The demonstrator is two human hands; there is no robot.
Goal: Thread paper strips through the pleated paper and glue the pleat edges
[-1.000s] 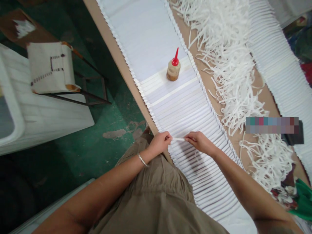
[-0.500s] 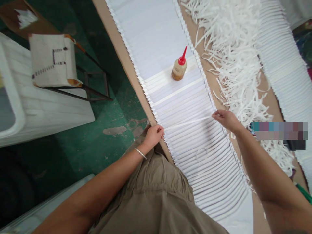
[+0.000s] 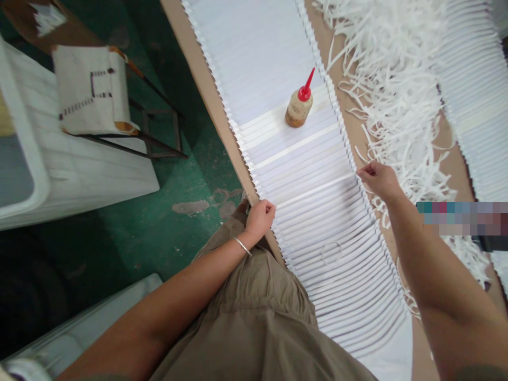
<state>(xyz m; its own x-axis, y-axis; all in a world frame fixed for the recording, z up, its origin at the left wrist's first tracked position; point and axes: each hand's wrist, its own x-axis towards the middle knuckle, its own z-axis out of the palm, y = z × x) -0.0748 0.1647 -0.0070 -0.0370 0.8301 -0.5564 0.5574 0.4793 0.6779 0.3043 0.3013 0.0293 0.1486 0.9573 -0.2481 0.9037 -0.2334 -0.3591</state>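
Observation:
A narrow white strip [image 3: 317, 189] is stretched across the long row of overlapping white layered pieces [image 3: 349, 296]. My left hand [image 3: 261, 216], a bangle at its wrist, pinches the strip's near end at the left edge of the row. At the right edge, my right hand [image 3: 377, 179] pinches the other end between thumb and fingers. Farther up the row stands a squeeze bottle [image 3: 299, 110] with a red nozzle and brownish contents low inside. A thin clear ring [image 3: 330, 253] lies on the layers below the strip.
A tangled heap of loose white strips [image 3: 413, 106] covers the brown tabletop to the right. Past it runs another row of white layers [image 3: 472, 90]. On the left are a padded stool [image 3: 93, 90] and a large white tub [image 3: 91, 169] on the green floor.
My hands were close together with a short span of strip between them. My right hand has moved away to the right and up, drawing the strip out across the row and down near its surface.

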